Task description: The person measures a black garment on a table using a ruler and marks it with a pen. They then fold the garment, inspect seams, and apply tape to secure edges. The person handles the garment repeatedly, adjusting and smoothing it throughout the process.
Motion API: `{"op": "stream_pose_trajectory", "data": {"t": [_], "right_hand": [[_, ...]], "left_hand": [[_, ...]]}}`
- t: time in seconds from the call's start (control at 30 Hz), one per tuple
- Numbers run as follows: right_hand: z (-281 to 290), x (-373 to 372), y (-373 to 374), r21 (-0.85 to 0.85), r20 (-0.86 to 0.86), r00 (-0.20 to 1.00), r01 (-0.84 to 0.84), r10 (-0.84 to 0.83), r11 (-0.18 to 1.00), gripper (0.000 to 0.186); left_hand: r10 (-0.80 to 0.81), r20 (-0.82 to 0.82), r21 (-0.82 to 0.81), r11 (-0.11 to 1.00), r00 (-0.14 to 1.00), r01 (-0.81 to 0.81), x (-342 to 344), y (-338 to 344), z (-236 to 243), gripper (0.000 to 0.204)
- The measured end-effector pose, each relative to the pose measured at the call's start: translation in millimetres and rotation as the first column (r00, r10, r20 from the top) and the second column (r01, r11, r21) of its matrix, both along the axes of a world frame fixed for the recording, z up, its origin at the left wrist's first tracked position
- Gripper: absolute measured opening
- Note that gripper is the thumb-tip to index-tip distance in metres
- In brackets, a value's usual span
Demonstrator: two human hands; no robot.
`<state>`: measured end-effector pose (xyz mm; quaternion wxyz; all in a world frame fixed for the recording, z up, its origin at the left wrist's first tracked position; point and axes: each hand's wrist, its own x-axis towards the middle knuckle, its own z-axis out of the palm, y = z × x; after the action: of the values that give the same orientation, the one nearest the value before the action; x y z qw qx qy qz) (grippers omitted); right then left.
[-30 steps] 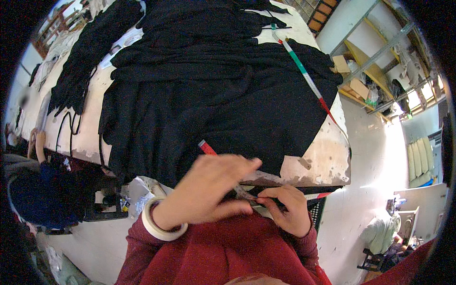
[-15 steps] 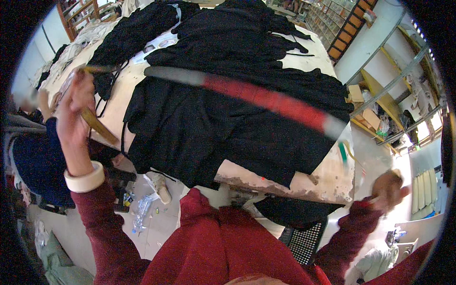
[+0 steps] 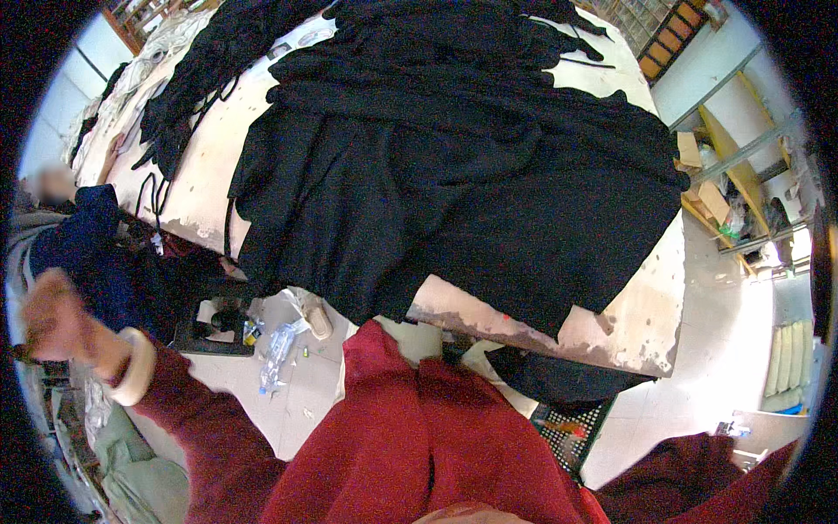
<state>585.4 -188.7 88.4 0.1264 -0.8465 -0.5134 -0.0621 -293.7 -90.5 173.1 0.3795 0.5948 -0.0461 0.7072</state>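
Left hand extends far out sideways on an outstretched arm.

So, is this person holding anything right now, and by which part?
It cannot be told: the left hand is blurred near the picture's edge, and the right hand is out of view.

Left hand now farther left

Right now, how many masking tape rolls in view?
1: a cream masking tape roll, encircling the wrist of the left hand. Others may be hidden under the black fabric.
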Motion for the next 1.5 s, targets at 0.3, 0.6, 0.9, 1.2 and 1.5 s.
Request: {"op": "stream_pose_trajectory", "data": {"t": [0.3,0.6,0.9,1.2,1.5], "right_hand": [[-20.9,-217.7,78.0,0.089,0.090,0.771,-0.637,0.630,0.766,0.047],[-35.4,-219.8,126.5,0.128,0.201,0.942,-0.299,0.270,0.946,0.057],[-42.1,-228.4,138.5,0.150,0.187,0.889,-0.445,0.417,0.883,0.036],[-59.6,-218.1,98.9,0.154,-0.023,0.956,-0.286,0.293,0.946,0.051],[-87.7,-174.9,170.8,-0.056,0.013,0.877,-0.479,0.480,0.876,0.062]], "left_hand": [[0.346,-0.932,0.148,0.642,0.112,-0.752,174.5,38.1,-127.2,0.033],[0.350,-0.903,0.409,0.522,-0.249,-0.748,182.9,40.9,-159.4,0.047],[0.214,-0.906,0.089,0.940,0.366,-0.328,266.5,2.4,-157.9,0.036],[0.351,-0.932,0.309,0.646,-0.087,-0.698,210.2,28.4,-144.7,0.045],[0.317,-0.801,0.575,0.645,-0.508,-0.504,211.3,163.8,-177.3,0.068]]}}
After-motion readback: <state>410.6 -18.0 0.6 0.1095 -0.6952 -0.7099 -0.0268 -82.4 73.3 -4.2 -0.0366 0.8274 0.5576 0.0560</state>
